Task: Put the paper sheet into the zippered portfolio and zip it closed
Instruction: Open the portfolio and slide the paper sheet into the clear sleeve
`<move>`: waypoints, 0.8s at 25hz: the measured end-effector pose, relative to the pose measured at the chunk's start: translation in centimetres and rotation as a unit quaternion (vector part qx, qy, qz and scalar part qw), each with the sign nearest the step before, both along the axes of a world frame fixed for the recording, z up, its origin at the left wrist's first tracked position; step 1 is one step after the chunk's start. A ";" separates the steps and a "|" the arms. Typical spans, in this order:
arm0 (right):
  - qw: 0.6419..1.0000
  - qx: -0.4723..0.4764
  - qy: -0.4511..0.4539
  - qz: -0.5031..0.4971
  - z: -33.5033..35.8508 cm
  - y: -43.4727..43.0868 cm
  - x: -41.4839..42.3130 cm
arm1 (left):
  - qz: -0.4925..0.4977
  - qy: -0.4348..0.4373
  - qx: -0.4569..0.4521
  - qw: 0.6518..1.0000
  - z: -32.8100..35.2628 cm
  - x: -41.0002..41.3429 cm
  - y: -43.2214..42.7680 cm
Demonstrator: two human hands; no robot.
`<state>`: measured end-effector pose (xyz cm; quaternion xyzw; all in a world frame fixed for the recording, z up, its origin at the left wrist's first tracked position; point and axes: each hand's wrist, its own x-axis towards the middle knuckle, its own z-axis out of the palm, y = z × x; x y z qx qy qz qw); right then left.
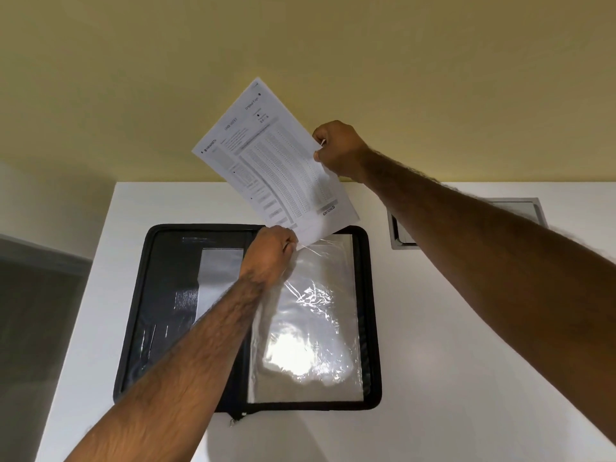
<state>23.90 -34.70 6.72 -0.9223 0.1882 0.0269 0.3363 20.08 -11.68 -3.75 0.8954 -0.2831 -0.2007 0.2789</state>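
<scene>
A black zippered portfolio lies open flat on the white table. Its right half carries clear plastic sleeves. My right hand pinches the right edge of a printed paper sheet, held tilted above the far edge of the portfolio. My left hand grips the top corner of a clear sleeve, lifted off the stack, right where the sheet's lower corner meets it. The zip pull hangs at the near edge of the portfolio.
A grey metal cable hatch is set into the table right of the portfolio, partly behind my right forearm. A yellow wall rises behind the table. The table's left edge drops to a grey floor.
</scene>
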 end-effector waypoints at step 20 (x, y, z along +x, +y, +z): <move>0.991 0.088 -0.025 -0.094 -5.8 2.1 -0.7 | -0.099 -0.030 0.039 0.994 1.4 -2.2 -2.5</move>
